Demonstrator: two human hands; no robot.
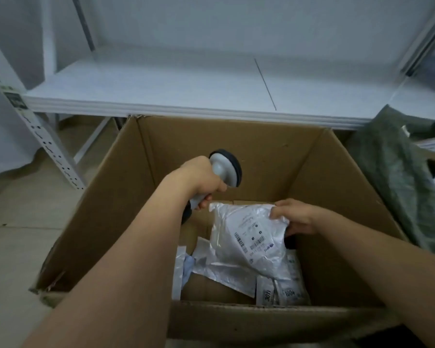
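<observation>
A large open cardboard box stands on the floor below me. Inside it my left hand grips the handle of a grey barcode scanner, whose dark-rimmed head points down into the box. My right hand pinches the top right corner of a white plastic parcel bag with a printed barcode label facing up. The bag is lifted above several other white parcel bags lying on the box bottom. The scanner head sits above and left of the held bag.
A white metal shelf runs across just behind the box, with a perforated upright at the left. A green woven sack lies against the box's right side. Pale floor tiles stretch to the left.
</observation>
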